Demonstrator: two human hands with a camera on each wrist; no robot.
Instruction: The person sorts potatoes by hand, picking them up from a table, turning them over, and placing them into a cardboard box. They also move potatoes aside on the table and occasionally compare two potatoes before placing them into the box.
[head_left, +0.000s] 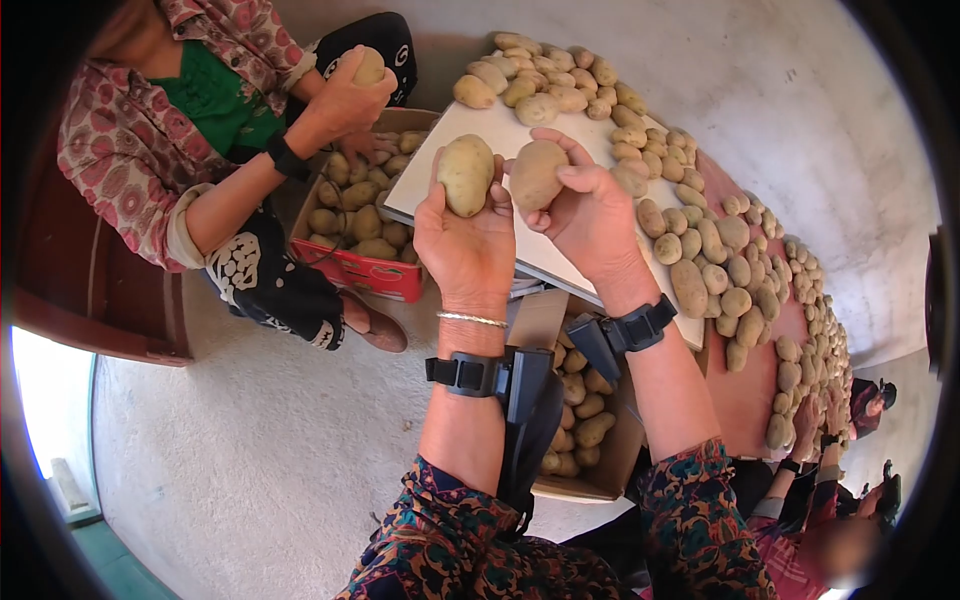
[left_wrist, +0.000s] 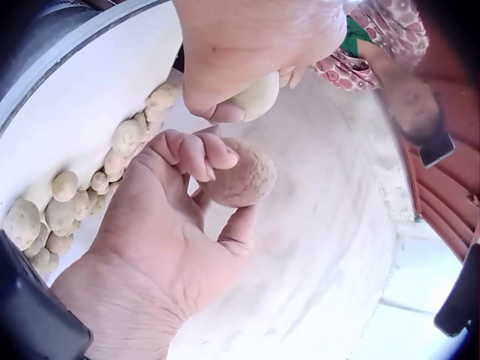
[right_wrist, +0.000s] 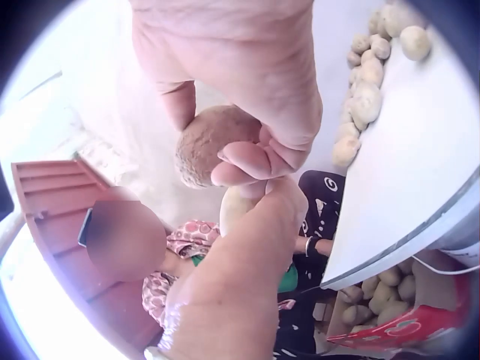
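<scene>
Closest to us, we've got both hands raised, each with a potato of its own: our left hand has its fingers and thumb curled round a pale yellow, smooth oval potato, held upright and lifted clear of everything, which looks like a way to get its skin up where we can see it. Right beside it, our right hand pinches a rounder, dusty brown potato between curled fingers and thumb; the two potatoes sit side by side, nearly touching, as if set next to each other for comparison, though that is our reading. Below our wrists an open brown cardboard box holds a heap of potatoes, within easy reach for dropping into, we'd judge. Just beyond our hands lies a flat white board, tilted across the boxes, its middle bare and its far edge lined with loose potatoes that run on in a long curving row to the right. Further left, a red-sided cardboard box is filled with more potatoes, and a person in a pink patterned shirt sits over it, one hand lifted and closed round a potato too. Under it all, pale grey concrete floor.
</scene>
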